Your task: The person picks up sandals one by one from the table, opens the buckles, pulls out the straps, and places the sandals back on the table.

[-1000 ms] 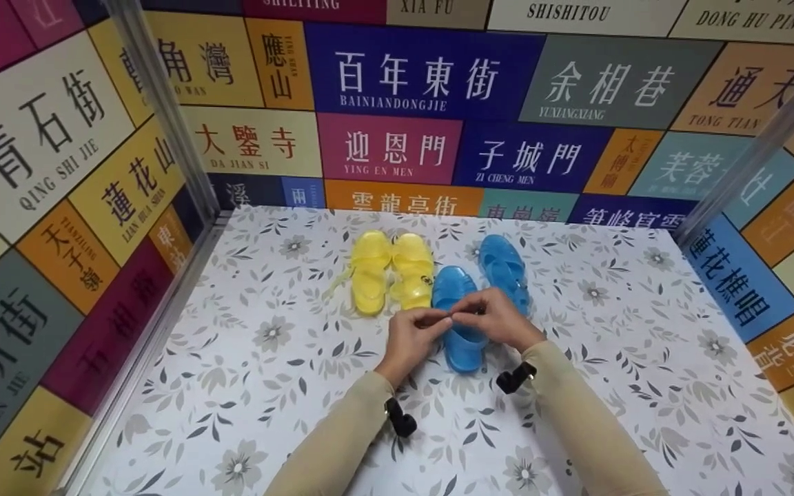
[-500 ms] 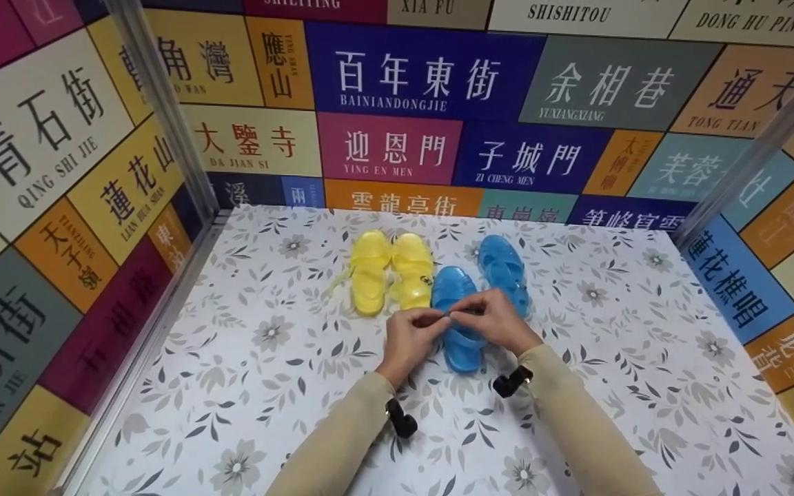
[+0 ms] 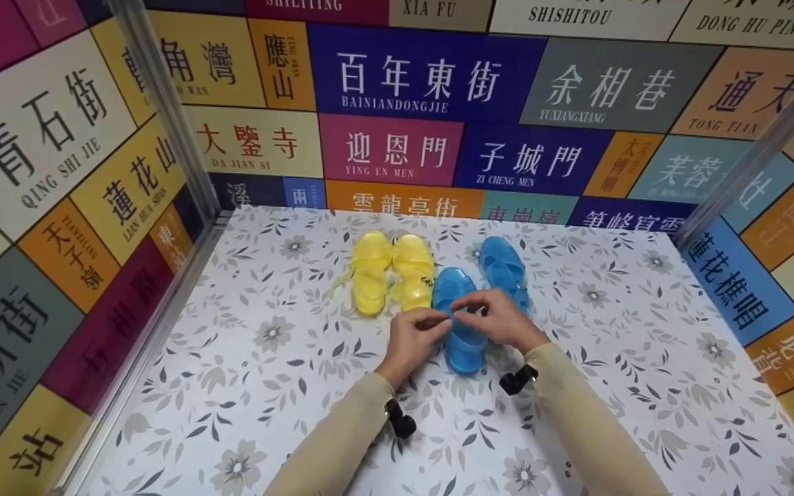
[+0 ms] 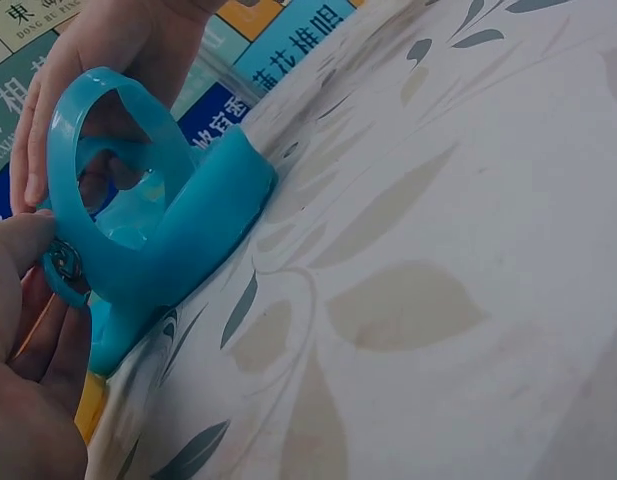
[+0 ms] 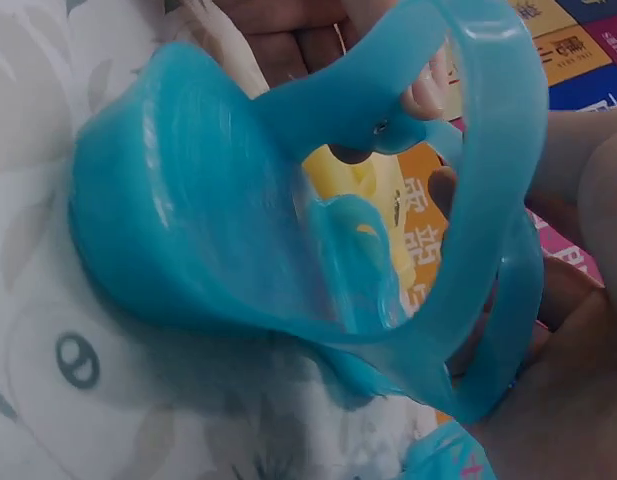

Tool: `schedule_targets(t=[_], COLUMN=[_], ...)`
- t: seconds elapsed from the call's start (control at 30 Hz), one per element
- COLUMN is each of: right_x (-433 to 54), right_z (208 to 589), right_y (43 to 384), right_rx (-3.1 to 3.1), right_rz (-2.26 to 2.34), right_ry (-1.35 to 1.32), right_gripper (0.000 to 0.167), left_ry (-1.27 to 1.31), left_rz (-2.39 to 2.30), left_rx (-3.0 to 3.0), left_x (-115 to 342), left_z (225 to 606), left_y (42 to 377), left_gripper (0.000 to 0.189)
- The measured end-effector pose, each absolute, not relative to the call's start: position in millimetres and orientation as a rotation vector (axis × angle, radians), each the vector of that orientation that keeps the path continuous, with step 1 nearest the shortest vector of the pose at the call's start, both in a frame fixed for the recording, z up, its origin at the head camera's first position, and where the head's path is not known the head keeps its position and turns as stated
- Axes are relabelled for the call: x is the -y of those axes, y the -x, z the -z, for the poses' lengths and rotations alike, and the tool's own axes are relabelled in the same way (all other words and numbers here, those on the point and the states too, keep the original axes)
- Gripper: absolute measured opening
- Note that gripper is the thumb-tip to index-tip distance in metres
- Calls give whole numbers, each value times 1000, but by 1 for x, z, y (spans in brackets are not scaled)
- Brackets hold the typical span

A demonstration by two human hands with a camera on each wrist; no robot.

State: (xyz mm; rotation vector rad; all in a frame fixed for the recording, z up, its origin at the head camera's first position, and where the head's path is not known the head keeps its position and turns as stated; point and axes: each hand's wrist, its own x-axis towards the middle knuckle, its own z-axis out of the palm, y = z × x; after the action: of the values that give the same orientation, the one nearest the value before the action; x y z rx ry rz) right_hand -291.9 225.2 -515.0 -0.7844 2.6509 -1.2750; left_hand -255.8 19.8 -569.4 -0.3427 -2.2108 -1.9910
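A blue jelly sandal (image 3: pixel 464 351) lies toe away on the table, under both hands in the head view. My left hand (image 3: pixel 414 341) pinches its ankle strap at the small metal buckle (image 4: pixel 66 260), seen close up in the left wrist view. Across the strap is my right hand (image 3: pixel 497 320), with thumb and index finger apart and their tips near the buckle. Its extended fingers (image 4: pixel 33 165) reach behind the strap loop. The right wrist view shows the heel (image 5: pixel 178 200) and the raised strap (image 5: pixel 503 120); the strap partly hides the fingertips.
The second blue sandal (image 3: pixel 502 265) lies just beyond, to the right. A pair of yellow sandals (image 3: pixel 369 275) stands side by side at the left, close to the blue one. Sign-printed walls (image 3: pixel 390 148) enclose the back and sides of the flower-patterned table (image 3: pixel 245 386).
My right thumb and index finger have parted slightly and drawn a little away from the left fingertips. The left hand and the sandals have hardly moved.
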Motion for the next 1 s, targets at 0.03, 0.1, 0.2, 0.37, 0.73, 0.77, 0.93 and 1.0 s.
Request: schedule_targets(t=[0.03,0.1,0.2,0.37,0.73,0.77,0.93,1.0], right_x=[-225,-223,-221,-221,-222,-222,-221,-221], right_z=[514,513,510,509,514,515,517,517], right_y=[291,290,289,289,288,288,287,287], right_rx=[-2649,-2642,-2663,-2721,-2705,-2703,-2705,-2707], right_rz=[1249,1212,1180,1179,1303,1310,1324,1320], right_ry=[806,830,804,770,747,752,768,758], right_gripper=[21,21,18,13,12,12,11,11], left_ry=[351,358,368,371,339,330,286,275], left_rz=[1987,1983,1980,1974,1980,1977,1957,1956], left_rx=[2210,2214,2215,2245,2265,2266,2281,2282], left_x=[-20,-21,-21,-21,-21,-21,-22,-22], left_z=[570,570,570,568,567,567,566,566], left_y=[256,256,256,258,257,257,254,254], left_gripper=[18,16,16,16,16,16,16,16])
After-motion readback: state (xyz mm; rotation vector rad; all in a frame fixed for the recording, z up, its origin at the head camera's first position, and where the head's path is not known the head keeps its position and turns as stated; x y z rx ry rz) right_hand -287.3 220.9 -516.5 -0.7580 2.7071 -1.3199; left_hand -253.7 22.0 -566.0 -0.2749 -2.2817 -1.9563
